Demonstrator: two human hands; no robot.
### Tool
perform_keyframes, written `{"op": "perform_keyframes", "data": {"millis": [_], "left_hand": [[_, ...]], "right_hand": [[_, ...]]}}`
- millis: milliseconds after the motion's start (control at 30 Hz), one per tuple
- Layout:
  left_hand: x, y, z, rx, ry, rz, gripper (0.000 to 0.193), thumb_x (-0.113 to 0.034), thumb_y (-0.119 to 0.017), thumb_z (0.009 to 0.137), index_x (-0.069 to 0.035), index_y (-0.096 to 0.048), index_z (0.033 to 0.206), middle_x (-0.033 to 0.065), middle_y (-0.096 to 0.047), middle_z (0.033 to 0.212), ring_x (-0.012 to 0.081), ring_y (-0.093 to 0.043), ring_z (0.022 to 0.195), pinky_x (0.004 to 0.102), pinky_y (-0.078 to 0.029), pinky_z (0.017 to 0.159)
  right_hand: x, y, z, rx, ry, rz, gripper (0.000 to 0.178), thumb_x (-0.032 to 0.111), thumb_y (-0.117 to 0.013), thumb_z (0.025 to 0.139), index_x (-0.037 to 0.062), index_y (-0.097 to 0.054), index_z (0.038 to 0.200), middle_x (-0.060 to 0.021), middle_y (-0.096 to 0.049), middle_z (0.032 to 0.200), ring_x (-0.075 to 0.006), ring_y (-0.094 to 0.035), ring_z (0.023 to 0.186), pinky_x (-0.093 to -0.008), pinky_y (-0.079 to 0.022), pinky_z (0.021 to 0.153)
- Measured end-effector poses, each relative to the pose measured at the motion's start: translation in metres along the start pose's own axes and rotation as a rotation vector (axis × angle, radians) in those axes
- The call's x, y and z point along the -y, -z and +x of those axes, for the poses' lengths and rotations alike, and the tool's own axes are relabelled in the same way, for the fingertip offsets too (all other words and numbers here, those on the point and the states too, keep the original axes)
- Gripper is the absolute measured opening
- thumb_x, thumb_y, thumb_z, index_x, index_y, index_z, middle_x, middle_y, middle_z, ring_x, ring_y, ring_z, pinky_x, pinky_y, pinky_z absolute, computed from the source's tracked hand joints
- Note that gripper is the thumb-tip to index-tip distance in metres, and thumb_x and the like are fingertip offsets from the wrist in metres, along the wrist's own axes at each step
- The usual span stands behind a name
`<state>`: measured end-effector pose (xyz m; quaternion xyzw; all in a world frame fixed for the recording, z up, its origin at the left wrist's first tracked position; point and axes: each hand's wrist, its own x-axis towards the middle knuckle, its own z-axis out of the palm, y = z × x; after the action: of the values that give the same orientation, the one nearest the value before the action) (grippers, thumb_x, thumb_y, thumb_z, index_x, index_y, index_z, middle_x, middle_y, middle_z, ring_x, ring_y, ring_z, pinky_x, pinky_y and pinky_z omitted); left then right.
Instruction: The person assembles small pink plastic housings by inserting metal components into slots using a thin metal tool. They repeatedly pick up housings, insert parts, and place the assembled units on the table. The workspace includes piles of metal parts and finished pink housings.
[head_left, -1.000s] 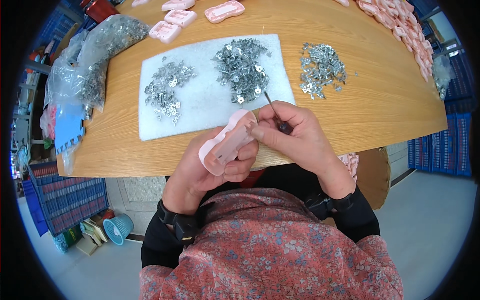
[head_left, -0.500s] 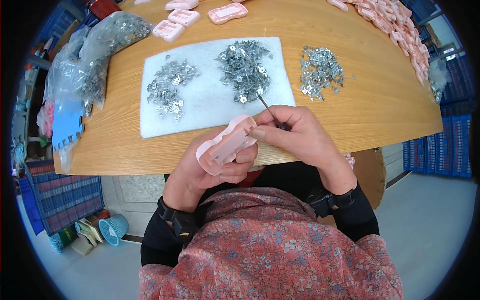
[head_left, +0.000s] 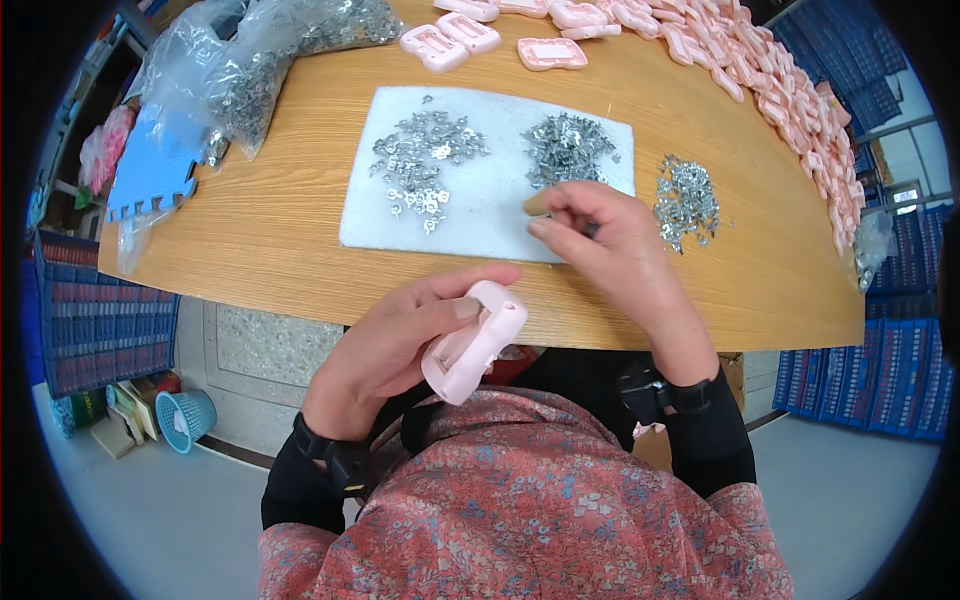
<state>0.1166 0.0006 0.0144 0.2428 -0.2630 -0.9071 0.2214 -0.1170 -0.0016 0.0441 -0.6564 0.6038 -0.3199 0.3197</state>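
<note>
My left hand (head_left: 395,345) holds a pink plastic housing (head_left: 474,342) below the near edge of the wooden table (head_left: 280,230), close to my body. My right hand (head_left: 600,240) reaches over a white foam mat (head_left: 490,205) with its fingers pinched together beside a pile of small metal clips (head_left: 568,148). What the fingertips pinch is too small to tell. A second pile of metal clips (head_left: 425,165) lies on the mat's left part. A third pile of clips (head_left: 685,197) lies on the bare wood right of the mat.
Many pink plastic housings (head_left: 800,90) line the table's far and right edge. Clear bags of metal parts (head_left: 270,60) and a blue foam tile (head_left: 150,170) sit at the left. Blue crates (head_left: 90,320) and a small blue basket (head_left: 185,418) stand on the floor.
My right hand left the pink housing and reached forward to the middle clip pile. My left hand lowered the housing toward my body. The thin metal tool seen earlier is no longer visible.
</note>
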Motion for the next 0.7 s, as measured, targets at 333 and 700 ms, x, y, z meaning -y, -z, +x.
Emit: {"op": "perform_keyframes", "data": {"millis": [333,700], "left_hand": [[0.006,0.044,-0.021,0.041,-0.233,-0.289,0.053,-0.017,-0.072,0.085,0.0,-0.054,0.131,0.0081,-0.066,0.104,0.0182,-0.068,0.092,0.0321,-0.057,0.079],[-0.014,0.039,-0.008,0.058,-0.306,-0.326,0.053,-0.015,-0.065,0.089,-0.01,-0.041,0.136,0.0171,-0.065,0.101,0.0294,-0.07,0.092,0.0446,-0.061,0.079]], "right_hand": [[0.015,-0.057,0.062,0.059,0.183,-0.376,0.014,0.018,-0.067,0.084,0.0037,-0.066,0.085,-0.0159,-0.064,0.085,-0.0367,-0.064,0.08,-0.0445,-0.051,0.072],[0.03,-0.025,0.048,0.22,-0.089,-0.011,0.016,0.013,-0.07,0.084,0.0027,-0.059,0.08,0.0066,-0.048,0.069,-0.0024,-0.042,0.064,-0.0221,-0.036,0.056]]}}
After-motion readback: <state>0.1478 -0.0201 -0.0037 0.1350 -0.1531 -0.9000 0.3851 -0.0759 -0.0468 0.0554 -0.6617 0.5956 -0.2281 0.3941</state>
